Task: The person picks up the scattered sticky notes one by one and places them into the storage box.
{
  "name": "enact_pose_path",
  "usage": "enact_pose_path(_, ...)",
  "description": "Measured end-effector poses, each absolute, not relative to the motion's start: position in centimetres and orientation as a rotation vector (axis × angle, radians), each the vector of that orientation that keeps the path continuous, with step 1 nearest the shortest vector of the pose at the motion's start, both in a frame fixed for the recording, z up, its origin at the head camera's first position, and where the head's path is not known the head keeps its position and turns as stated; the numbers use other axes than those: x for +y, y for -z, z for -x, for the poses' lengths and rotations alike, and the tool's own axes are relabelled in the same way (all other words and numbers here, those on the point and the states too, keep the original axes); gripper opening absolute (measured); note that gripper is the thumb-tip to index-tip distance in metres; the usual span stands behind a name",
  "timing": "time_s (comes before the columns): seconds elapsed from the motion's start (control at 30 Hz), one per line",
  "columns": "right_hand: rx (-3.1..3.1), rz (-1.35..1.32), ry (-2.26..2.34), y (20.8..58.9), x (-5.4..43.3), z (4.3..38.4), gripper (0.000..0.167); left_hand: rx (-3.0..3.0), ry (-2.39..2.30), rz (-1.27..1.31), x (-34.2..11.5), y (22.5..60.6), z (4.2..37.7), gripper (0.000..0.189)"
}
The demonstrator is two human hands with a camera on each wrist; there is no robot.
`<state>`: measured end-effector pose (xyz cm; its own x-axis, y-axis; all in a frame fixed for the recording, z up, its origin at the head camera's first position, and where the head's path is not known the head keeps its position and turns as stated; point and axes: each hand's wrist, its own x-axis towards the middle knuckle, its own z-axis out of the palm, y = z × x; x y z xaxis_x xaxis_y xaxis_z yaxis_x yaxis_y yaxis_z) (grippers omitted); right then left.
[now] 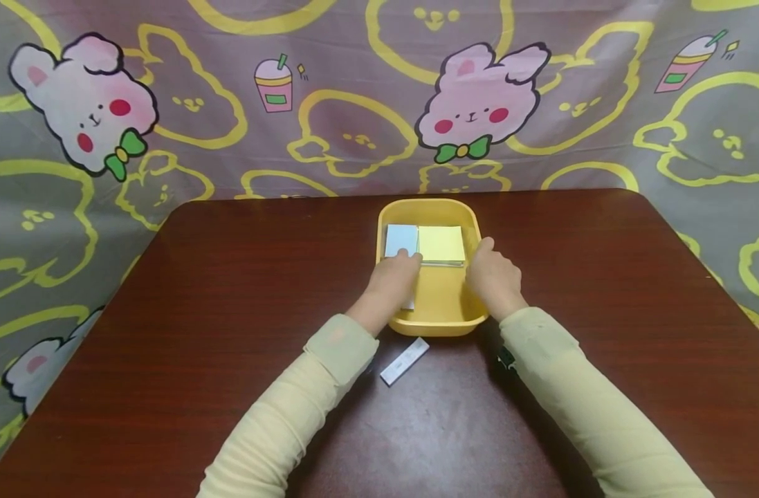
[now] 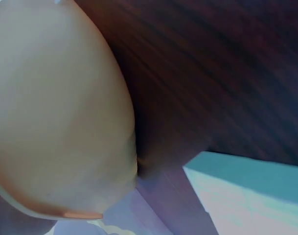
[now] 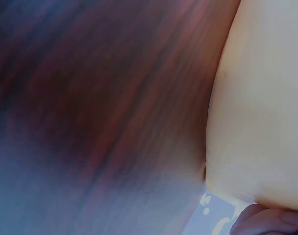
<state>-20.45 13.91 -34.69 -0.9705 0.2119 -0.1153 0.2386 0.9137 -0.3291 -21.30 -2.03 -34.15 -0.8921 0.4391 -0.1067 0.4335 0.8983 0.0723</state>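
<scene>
A yellow plastic tray [image 1: 440, 329] with rounded corners stands on the table, between both hands. My left hand [image 1: 391, 283] grips its left side, thumb over the inside, and covers much of that rim. On the opposite side my right hand [image 1: 496, 277] grips the right wall with curled fingers. Inside lie a light blue sticky-note pad [image 1: 401, 236] and a yellow sticky-note pad [image 1: 441, 243], side by side toward the far end. A pale strip [image 1: 409, 303] shows in the tray below my left hand, partly hidden by it.
A slim white strip with small dark marks, like a test cassette [image 1: 405, 362], lies on the table just in front of the tray. The dark red-brown wooden table [image 1: 261, 277] ends at the back against a patterned cloth [image 1: 354, 83] with bunny drawings.
</scene>
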Motion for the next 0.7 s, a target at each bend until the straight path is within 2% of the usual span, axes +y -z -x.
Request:
enact_pose_path(0.4,3.004,-0.365,0.540,34.84,14.01,20.55,0.020,2.960,0.053,-0.633,-1.61,34.05,21.00,0.037)
enact_pose_path(0.6,3.000,-0.363,0.545,34.84,14.00,20.54,0.020,2.962,0.073,-0.622,-1.62,34.06,20.89,0.027)
enact_pose_path(0.7,3.003,-0.359,0.544,34.81,14.00,20.51,0.020,2.949,0.073,-0.629,-1.65,34.02,20.92,0.031)
